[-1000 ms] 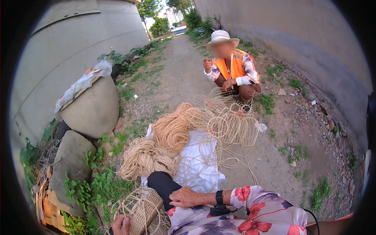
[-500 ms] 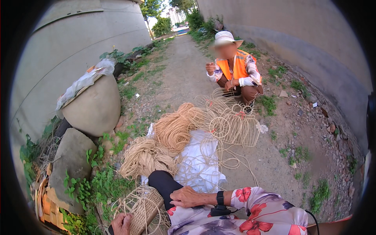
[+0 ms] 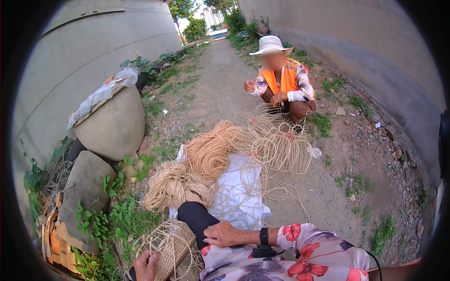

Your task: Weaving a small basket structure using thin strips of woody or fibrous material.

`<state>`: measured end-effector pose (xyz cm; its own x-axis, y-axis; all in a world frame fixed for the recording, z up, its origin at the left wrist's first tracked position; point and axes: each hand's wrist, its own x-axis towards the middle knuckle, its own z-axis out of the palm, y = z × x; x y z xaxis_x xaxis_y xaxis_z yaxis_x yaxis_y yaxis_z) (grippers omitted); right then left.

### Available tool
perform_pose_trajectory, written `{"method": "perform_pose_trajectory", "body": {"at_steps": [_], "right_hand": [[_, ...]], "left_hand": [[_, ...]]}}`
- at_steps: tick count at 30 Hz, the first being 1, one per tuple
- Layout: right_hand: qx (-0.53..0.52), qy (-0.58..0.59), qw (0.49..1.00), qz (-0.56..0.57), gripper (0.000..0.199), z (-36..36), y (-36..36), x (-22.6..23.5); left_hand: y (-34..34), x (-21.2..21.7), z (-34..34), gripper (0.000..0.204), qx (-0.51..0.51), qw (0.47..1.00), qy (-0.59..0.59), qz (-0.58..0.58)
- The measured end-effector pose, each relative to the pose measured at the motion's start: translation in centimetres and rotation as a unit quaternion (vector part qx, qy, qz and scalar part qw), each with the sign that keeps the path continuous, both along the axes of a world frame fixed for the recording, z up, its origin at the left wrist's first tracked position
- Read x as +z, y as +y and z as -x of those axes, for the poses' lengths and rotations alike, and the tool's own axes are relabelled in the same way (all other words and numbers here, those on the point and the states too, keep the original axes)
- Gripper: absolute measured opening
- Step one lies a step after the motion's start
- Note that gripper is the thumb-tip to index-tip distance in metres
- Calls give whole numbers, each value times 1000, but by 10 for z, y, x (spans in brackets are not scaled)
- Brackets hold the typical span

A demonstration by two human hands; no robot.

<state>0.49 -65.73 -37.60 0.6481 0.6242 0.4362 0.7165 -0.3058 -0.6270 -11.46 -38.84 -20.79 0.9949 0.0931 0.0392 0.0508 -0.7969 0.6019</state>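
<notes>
A partly woven basket (image 3: 174,250) of pale cord lies tilted at the lower left, loose cord ends sticking out around it. My left hand (image 3: 146,265) grips its near left side, with the fingertips partly hidden. Across my dark-clad knee (image 3: 193,219) rests my right hand (image 3: 222,233), palm down, fingers curled in and no object visible in them. A black strap (image 3: 264,236) circles that wrist. Just beyond the knee are a heap of pale cord (image 3: 176,187) and a larger tan cord bundle (image 3: 211,152), partly on a white plastic sheet (image 3: 239,189).
Wire-like open frames (image 3: 286,152) stand before a squatting person in an orange vest (image 3: 293,77), whose one hand is raised. A large clay-coloured vat (image 3: 115,124) and a grey slab (image 3: 89,194) line the left. Walls (image 3: 375,51) flank the dirt path (image 3: 213,79); rubble edges the right.
The squatting person's head has lifted and turned more this way, and the raised hand is slightly lower. My own hands and the basket have hardly moved.
</notes>
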Motion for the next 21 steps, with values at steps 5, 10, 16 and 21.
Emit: {"method": "perform_pose_trajectory", "body": {"at_steps": [5,10,16,21], "right_hand": [[-2,-4,1000,-8,30,-1,2,-4],[-5,-3,1000,-13,30,0,2,-4],[-3,-1,1000,-14,30,-1,2,-4],[0,1,1000,-13,30,0,1,-4]], "left_hand": [[-3,3,0,26,13,1000,12,14],[-2,2,0,26,16,1000,14,18],[4,-3,-1,28,13,1000,11,25],[4,-5,-1,26,20,999,14,20]]}}
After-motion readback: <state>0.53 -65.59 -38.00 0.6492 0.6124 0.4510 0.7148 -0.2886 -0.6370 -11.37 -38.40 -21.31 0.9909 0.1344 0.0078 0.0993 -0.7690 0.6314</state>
